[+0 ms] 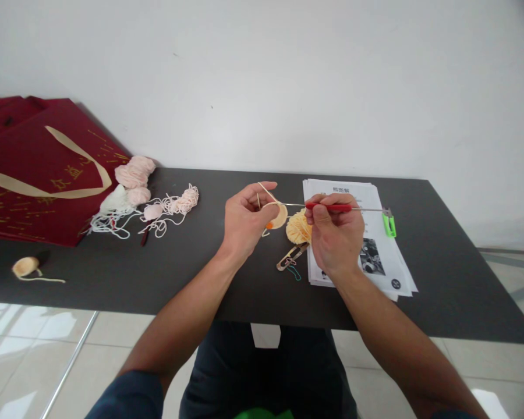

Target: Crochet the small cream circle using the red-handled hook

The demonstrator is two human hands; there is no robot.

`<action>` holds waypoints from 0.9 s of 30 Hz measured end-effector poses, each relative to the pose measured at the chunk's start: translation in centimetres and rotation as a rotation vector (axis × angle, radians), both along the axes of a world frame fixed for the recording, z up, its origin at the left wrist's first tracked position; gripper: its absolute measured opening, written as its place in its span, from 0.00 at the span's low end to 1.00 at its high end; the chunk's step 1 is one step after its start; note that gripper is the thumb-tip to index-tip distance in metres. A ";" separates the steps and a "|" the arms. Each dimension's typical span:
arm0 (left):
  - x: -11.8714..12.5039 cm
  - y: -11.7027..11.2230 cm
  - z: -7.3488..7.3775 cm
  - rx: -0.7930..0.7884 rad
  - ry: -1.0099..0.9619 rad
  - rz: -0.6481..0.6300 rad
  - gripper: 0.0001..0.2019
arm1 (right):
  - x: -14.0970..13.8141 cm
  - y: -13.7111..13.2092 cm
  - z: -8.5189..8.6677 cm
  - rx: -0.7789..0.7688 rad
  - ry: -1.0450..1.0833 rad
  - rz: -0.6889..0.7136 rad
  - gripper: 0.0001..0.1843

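Mid-frame, your left hand (244, 221) pinches a crochet piece (278, 215) in closed fingers; your right hand (335, 235) grips a red hook (329, 206) over the yarn ball (297, 228).

Both arms reach forward from the lower edge of the view, bare from the elbows down. The left forearm (192, 314) slants up to the right and the right forearm (393, 337) up to the left, so the hands come near each other with a small gap between them. The left hand (244, 220) shows its back, with the thumb and fingers curled into a pinch and the index finger (266, 187) arched on top. The right hand (336, 237) lies back up, fingers closed in a pen-like grip, fingertips turned towards the left hand.
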State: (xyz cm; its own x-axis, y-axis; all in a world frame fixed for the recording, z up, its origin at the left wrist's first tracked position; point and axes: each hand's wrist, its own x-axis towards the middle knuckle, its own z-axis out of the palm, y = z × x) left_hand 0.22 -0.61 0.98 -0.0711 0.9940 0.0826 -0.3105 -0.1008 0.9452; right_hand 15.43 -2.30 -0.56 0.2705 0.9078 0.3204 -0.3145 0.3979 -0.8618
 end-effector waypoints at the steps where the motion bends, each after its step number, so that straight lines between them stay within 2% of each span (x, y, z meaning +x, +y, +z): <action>1: 0.0 0.0 0.0 0.009 0.003 0.003 0.19 | 0.0 0.0 -0.2 0.018 -0.021 -0.013 0.12; 7: 0.0 0.1 -0.4 0.061 0.046 0.041 0.18 | -0.1 -0.1 -0.7 0.107 -0.090 -0.097 0.11; 15: 0.4 -0.3 -0.6 0.126 0.173 0.224 0.15 | -1.1 -1.4 0.0 0.202 -0.246 -0.227 0.07; 22: 0.4 -0.2 -1.0 0.121 0.157 0.279 0.15 | -1.0 -1.8 -0.5 0.414 -0.489 -0.239 0.18; 27: 0.5 -0.1 -1.2 0.085 0.147 0.307 0.15 | -1.0 -1.7 -0.7 0.405 -0.495 -0.244 0.18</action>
State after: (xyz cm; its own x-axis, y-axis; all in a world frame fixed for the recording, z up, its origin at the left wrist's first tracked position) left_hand 0.70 -0.70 -0.25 -0.3471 0.9172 0.1957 -0.1148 -0.2486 0.9618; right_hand 14.45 -3.97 -1.29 0.1865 0.6217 0.7607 0.2180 0.7288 -0.6491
